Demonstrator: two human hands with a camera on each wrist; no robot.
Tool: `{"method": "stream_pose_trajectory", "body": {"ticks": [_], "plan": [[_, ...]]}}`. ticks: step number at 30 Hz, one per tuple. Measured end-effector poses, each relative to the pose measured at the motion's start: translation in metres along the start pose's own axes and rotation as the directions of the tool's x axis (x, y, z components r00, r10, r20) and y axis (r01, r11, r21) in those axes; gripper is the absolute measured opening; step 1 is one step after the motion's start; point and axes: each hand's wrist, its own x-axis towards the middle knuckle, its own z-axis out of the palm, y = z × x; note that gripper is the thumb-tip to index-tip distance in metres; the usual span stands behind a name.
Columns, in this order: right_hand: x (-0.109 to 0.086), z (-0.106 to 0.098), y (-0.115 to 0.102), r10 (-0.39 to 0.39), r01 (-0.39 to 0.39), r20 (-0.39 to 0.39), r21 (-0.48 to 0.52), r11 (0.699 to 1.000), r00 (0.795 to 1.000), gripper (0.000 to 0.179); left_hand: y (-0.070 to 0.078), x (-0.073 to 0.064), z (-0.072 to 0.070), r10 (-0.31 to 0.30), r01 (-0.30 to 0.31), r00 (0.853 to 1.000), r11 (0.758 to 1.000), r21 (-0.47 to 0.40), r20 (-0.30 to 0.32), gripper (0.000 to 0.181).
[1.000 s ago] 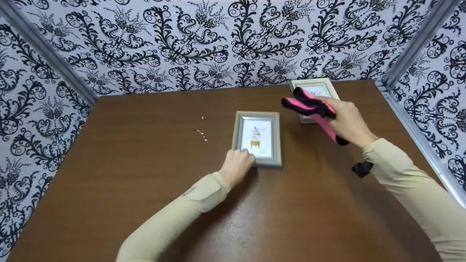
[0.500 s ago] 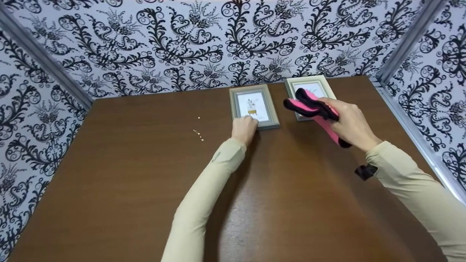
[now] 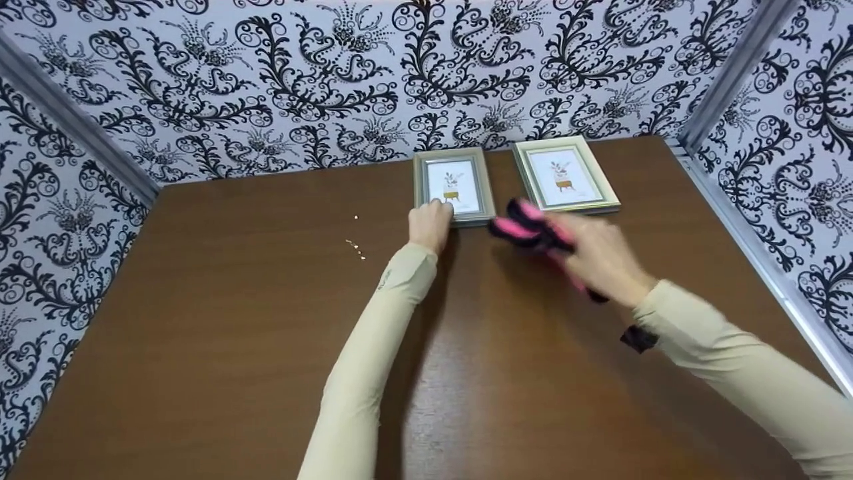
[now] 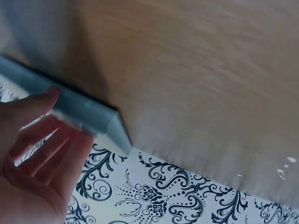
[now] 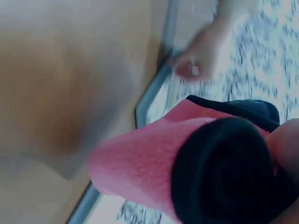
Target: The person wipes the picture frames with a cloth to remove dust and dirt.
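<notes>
Two picture frames with plant prints lie face up at the back of the table. Of these, the greyish one (image 3: pixel 454 183) is on the left, and the cream one (image 3: pixel 565 175) on the right. My left hand (image 3: pixel 430 223) grips the greyish frame's near edge; in the left wrist view the thumb (image 4: pixel 39 105) lies along the frame's edge (image 4: pixel 88 109). Off to the right, my right hand (image 3: pixel 603 257) holds a folded pink cloth (image 3: pixel 533 230) with black edging, in front of the frames. The right wrist view shows the cloth's soft pink face (image 5: pixel 140 163) close up.
Small pale flecks (image 3: pixel 356 249) are scattered on the brown table (image 3: pixel 233 320), left of the frames. A patterned wall (image 3: pixel 300 87) rises right behind the frames, with metal rails (image 3: pixel 740 80) at the corners.
My left hand has moved the greyish frame away from me to the back, beside the cream one. My right hand has come left and nearer with the cloth, uncovering the cream frame.
</notes>
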Motion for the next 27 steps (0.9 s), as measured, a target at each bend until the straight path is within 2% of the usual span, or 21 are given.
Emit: {"method": "stream_pose_trajectory", "body": {"ticks": [4, 7, 10, 13, 15, 18, 22, 23, 25, 27], "plan": [[-0.014, 0.037, -0.020, -0.106, 0.114, 0.091, -0.086, 0.990, 0.990, 0.044, -0.007, -0.004, -0.010, 0.007, -0.008, 1.000, 0.999, -0.038, -0.021, 0.016], [-0.030, 0.059, -0.033, -0.169, 0.201, 0.212, -0.140, 0.970, 0.963, 0.049, -0.016, -0.007, -0.020, 0.007, -0.008, 1.000, 0.999, -0.036, -0.025, 0.015], [-0.043, 0.071, -0.043, -0.229, 0.300, 0.352, -0.162, 0.940, 0.907, 0.061, -0.029, -0.010, -0.029, -0.009, 0.009, 1.000, 1.000, -0.025, -0.017, 0.017], [-0.047, 0.076, -0.049, -0.244, 0.328, 0.483, -0.097, 0.940, 0.841, 0.067, -0.043, -0.012, -0.036, -0.045, 0.045, 0.999, 0.999, -0.023, -0.009, 0.018], [-0.044, 0.077, -0.050, -0.237, 0.312, 0.559, -0.041, 0.949, 0.795, 0.071, -0.052, -0.013, -0.039, -0.073, 0.073, 0.997, 0.997, -0.034, -0.001, 0.020], [-0.034, 0.079, -0.050, -0.218, 0.271, 0.636, 0.014, 0.963, 0.740, 0.076, -0.062, -0.016, -0.042, -0.101, 0.101, 0.995, 0.994, -0.051, -0.003, 0.021], [-0.020, 0.076, -0.048, -0.202, 0.243, 0.705, 0.044, 0.969, 0.680, 0.079, -0.068, -0.021, -0.043, -0.100, 0.098, 0.994, 0.994, -0.051, -0.044, 0.021], [-0.017, 0.074, -0.046, -0.202, 0.241, 0.711, 0.047, 0.969, 0.674, 0.079, -0.069, -0.022, -0.042, -0.095, 0.093, 0.994, 0.995, -0.048, -0.053, 0.021], [-0.008, 0.065, -0.041, -0.198, 0.233, 0.712, 0.050, 0.971, 0.674, 0.077, -0.071, -0.024, -0.042, -0.085, 0.083, 0.994, 0.996, -0.041, -0.064, 0.022], [0.001, 0.054, -0.033, -0.186, 0.223, 0.695, 0.038, 0.974, 0.694, 0.076, -0.074, -0.025, -0.042, -0.083, 0.081, 0.995, 0.996, -0.038, -0.059, 0.025]]}}
